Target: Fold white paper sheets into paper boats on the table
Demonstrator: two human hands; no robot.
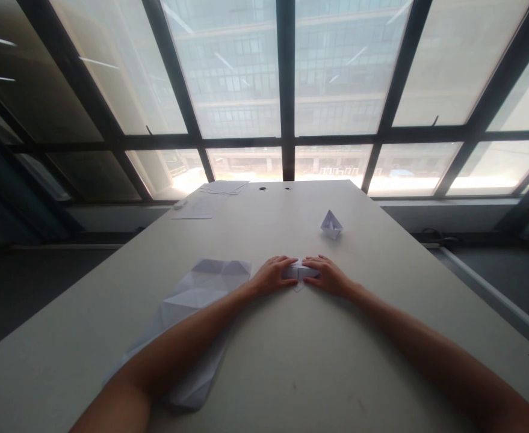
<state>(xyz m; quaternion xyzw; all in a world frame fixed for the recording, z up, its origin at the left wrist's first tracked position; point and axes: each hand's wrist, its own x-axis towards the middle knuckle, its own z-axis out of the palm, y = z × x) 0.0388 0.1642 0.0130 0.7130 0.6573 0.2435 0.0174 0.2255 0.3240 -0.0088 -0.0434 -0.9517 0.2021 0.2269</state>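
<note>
A small folded white paper [299, 272] lies between my two hands near the middle of the white table, with a centre seam and a pointed tip toward me. My left hand [275, 275] grips its left side, thumb below and fingers above. On the right side, my right hand [328, 275] holds it in the same way. Under and beside my left forearm is a large creased white sheet [201, 300]. Beyond my right hand stands a folded paper boat [331, 225].
Flat white sheets [196, 207] lie at the far left of the table [282, 222], with a small pale object [180, 204] on them. Two small dark holes sit near the far edge. Large windows rise behind the table, and curtains hang at both sides.
</note>
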